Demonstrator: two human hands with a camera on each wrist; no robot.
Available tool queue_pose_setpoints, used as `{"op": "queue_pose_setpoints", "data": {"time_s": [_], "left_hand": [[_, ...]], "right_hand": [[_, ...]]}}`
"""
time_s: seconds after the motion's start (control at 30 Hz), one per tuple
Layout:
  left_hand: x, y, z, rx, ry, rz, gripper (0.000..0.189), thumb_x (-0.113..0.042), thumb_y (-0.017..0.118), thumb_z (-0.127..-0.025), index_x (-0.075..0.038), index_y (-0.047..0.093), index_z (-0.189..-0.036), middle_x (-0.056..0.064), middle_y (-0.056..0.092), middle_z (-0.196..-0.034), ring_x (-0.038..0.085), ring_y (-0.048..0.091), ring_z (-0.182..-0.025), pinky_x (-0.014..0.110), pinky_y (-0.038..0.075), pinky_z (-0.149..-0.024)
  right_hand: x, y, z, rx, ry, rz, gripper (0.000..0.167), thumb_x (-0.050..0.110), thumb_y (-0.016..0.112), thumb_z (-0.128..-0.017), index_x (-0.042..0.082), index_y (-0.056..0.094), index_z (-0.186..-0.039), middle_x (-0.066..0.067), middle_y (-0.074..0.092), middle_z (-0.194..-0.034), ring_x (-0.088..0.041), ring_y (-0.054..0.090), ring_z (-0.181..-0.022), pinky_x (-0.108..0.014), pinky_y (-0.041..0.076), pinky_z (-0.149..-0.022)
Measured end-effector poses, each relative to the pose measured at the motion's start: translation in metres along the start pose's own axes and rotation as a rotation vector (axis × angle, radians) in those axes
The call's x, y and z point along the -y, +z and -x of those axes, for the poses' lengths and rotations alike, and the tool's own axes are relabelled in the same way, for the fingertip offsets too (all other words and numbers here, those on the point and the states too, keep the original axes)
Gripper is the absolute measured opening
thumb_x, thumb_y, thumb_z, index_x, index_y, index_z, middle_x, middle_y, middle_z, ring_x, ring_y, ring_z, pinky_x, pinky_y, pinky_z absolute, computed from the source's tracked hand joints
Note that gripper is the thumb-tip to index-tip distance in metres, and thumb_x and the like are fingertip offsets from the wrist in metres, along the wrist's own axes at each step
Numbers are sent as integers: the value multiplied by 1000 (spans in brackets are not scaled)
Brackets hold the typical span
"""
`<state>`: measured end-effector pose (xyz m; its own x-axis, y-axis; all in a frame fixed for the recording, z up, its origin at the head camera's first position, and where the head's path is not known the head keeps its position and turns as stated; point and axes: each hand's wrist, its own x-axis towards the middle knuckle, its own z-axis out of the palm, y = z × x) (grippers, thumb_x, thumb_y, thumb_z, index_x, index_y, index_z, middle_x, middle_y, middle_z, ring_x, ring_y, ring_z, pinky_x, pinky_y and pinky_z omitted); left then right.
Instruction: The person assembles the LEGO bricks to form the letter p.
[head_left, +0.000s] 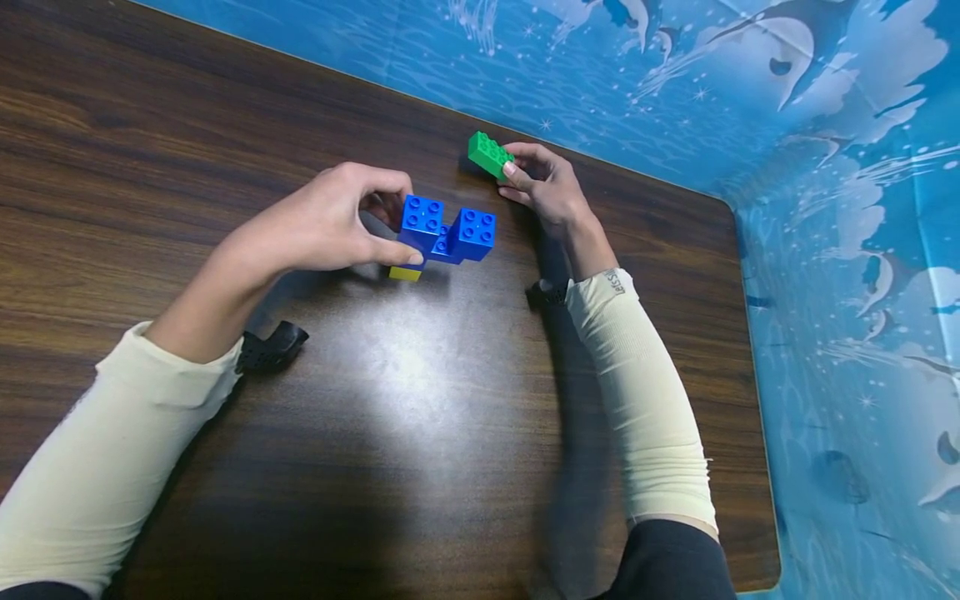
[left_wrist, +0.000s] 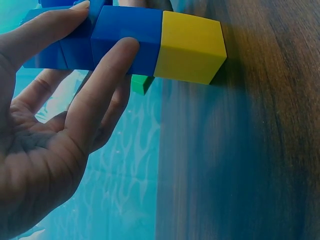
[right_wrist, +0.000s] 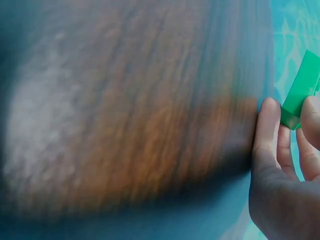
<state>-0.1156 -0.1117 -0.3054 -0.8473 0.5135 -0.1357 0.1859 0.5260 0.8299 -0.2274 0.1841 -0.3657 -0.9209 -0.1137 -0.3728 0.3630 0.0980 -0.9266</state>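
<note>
My left hand [head_left: 322, 218] grips a stack of blue toy building bricks [head_left: 422, 218] between thumb and fingers. A second raised blue brick [head_left: 475, 232] stands on the stack's right side, leaving a gap between two towers. At the bottom of the stack sits a yellow brick [left_wrist: 191, 47], its lower face close to the tabletop in the left wrist view. Farther back, my right hand [head_left: 551, 187] pinches a green brick [head_left: 489, 155] by one end, studs facing up. The right wrist view shows the same green brick [right_wrist: 302, 95], cut off by the frame edge.
Both hands work over a dark wood-grain table [head_left: 450, 508]. A blue curtain [head_left: 360, 50] with dolphin prints hangs along the table's back and right edges. Black wrist devices [head_left: 273, 346] sit below the cream sleeves.
</note>
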Motion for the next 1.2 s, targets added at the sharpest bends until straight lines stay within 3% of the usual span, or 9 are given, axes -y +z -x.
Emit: {"op": "queue_pose_setpoints", "data": {"time_s": [0.47, 0.73, 0.97, 1.2], "left_hand": [[0, 0, 0, 7, 0, -3, 30, -21, 89, -89, -11, 67, -108, 14, 72, -115, 33, 70, -117, 60, 49, -109], [0, 0, -1, 14, 2, -6, 30, -21, 88, -90, -11, 67, -109, 14, 72, -116, 34, 69, -118, 60, 49, -109], [-1, 1, -1, 16, 0, -4, 30, -22, 88, -90, -12, 67, -109, 13, 72, -117, 33, 70, -118, 59, 49, -109], [0, 0, 0, 14, -1, 0, 30, -22, 88, -90, -11, 67, -109, 13, 72, -117, 33, 70, -118, 59, 50, -109]], "right_hand": [[-4, -1, 14, 56, -48, 56, 29, 3, 64, -103, 10, 70, -131, -7, 58, -129, -23, 67, -107, -27, 65, -83], [-5, -5, 24, 72, -99, 126, 29, 5, 65, -104, 11, 70, -132, -7, 60, -128, -23, 69, -96, -26, 64, -79], [4, -7, 37, 65, -180, 200, 27, 7, 67, -104, 11, 71, -130, -7, 62, -127, -29, 71, -98, -27, 61, -75], [16, -11, 50, 82, -204, 168, 26, 4, 65, -104, 11, 71, -128, -6, 59, -132, -27, 71, -97, -25, 59, -74]]}}
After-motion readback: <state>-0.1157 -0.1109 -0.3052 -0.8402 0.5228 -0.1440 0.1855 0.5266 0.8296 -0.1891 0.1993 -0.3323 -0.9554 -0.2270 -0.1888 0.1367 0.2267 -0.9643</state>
